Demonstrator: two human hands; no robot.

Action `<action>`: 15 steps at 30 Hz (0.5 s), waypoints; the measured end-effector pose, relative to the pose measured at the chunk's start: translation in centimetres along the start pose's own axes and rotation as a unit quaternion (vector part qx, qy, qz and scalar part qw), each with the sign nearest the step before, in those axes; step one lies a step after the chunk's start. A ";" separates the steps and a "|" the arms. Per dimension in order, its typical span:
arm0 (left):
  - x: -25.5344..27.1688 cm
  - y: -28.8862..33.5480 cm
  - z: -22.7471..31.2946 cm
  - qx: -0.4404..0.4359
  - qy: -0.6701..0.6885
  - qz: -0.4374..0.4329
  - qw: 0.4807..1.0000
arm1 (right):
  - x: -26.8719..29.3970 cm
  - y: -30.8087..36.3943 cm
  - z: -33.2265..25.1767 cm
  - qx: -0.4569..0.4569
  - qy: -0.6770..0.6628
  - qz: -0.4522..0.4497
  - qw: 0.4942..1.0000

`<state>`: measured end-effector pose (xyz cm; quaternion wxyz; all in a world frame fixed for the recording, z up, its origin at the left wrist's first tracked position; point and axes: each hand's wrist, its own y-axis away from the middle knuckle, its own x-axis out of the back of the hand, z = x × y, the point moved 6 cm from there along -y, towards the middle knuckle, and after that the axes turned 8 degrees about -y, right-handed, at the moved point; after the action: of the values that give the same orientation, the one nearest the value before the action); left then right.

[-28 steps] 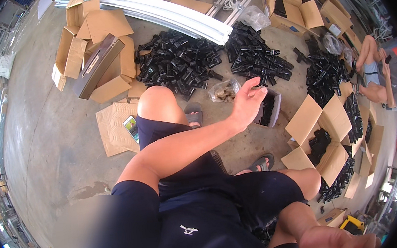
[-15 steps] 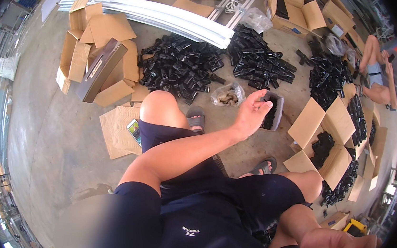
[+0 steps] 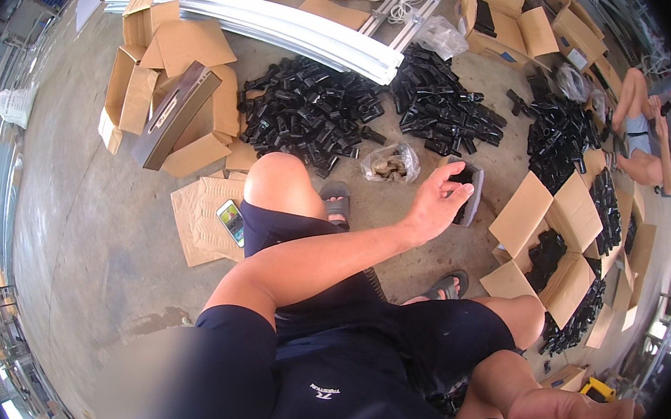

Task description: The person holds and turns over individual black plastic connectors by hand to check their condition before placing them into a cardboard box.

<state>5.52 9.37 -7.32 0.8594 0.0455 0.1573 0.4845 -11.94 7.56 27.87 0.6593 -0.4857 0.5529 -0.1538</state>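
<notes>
My left hand [image 3: 435, 206] reaches across my lap over the near left side of a small grey bin [image 3: 476, 196] that holds small dark pieces. Its thumb and forefinger are bent toward each other with a gap between them, and nothing shows in the gap. Low at the right edge of the picture, my right hand [image 3: 561, 410] rests beyond my right knee with its fingers curled. The frame cuts it off, so what it holds, if anything, is hidden. Just left of the bin stands an opened clear bag [image 3: 390, 164] of small brownish pieces.
Heaps of black plastic fittings [image 3: 314, 110] lie ahead, and another pile [image 3: 446, 102] is beside them. An open carton [image 3: 581, 206] with black parts stands at right. Long white metal profiles [image 3: 278, 33] cross the back. A phone [image 3: 231, 223] lies on cardboard. Another person [image 3: 639, 128] sits far right.
My left thumb and forefinger have drawn closer together beside the grey bin. My right hand looks unchanged. The whole view has shifted slightly.
</notes>
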 end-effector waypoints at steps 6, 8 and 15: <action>0.1 0.3 0.4 0.021 0.026 -0.016 0.999 | 0.1 0.1 0.6 -0.021 -0.038 0.011 0.999; -0.1 0.4 0.7 0.025 0.036 -0.018 0.999 | 0.4 0.5 -0.2 -0.006 -0.108 0.015 0.994; -0.1 0.2 0.1 0.010 0.045 -0.018 0.999 | 0.0 0.0 0.1 -0.032 0.000 0.018 0.999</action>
<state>5.33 9.44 -7.20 0.8594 0.0293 0.2008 0.4692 -11.87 7.57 27.90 0.6464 -0.4961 0.5662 -0.1243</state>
